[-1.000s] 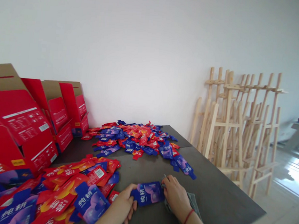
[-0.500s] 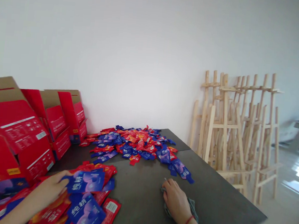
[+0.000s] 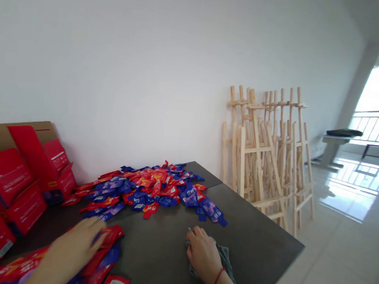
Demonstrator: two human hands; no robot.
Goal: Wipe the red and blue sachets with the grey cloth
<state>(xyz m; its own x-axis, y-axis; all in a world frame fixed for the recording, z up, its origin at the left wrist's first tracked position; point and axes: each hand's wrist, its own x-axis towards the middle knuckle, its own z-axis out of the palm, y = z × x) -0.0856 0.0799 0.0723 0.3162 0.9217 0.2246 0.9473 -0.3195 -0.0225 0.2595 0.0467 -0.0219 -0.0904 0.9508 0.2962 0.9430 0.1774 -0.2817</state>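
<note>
Pouches (image 3: 109, 256) lie beneath the half-open left hand (image 3: 73, 247).

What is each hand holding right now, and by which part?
The right hand grips the grey-green cloth by its near-left end. Whether the blurred left hand holds a packet cannot be told.

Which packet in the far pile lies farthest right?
The blue packet with white lettering, at the right-hand end of the far pile; its tip reaches past every other packet.
</note>
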